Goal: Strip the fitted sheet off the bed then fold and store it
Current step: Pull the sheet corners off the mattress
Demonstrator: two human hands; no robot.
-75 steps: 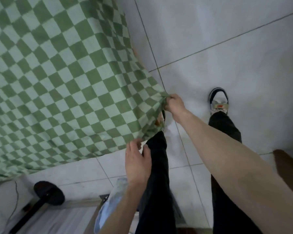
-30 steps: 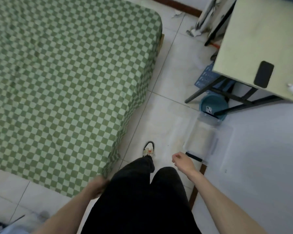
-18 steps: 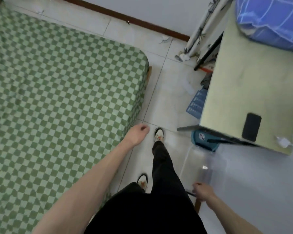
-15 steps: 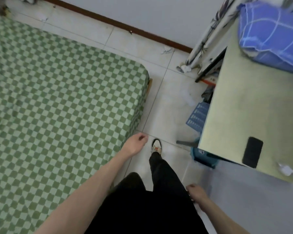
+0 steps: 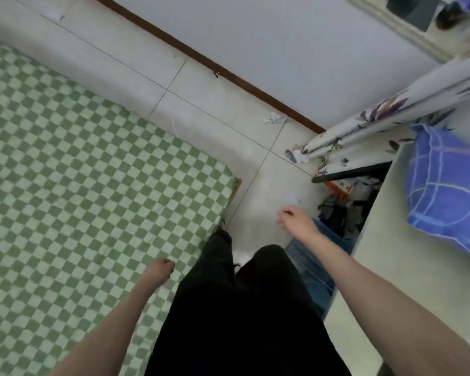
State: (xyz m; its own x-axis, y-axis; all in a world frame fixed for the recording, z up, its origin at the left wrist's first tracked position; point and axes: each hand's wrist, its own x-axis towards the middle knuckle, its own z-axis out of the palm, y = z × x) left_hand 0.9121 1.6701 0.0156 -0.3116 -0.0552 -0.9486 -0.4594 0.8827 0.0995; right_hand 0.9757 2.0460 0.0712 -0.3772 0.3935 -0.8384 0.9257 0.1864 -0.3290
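The green-checked fitted sheet (image 5: pixel 87 202) lies spread over the bed, its corner near the tiled floor (image 5: pixel 215 104). The left hand (image 5: pixel 159 270) hangs above the sheet's edge, fingers loosely curled and apparently empty. The right hand (image 5: pixel 296 222) hovers over the floor, relaxed, holding nothing, beside a table (image 5: pixel 385 267) bearing a blue pillow (image 5: pixel 445 191).

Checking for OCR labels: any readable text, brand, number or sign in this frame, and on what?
No readable text.
Orange box under the desk: may carry print, too blurred to read.
Blue crate: no lettering legible.
Sheet, blue pillow, curtain: patterns only, no words.
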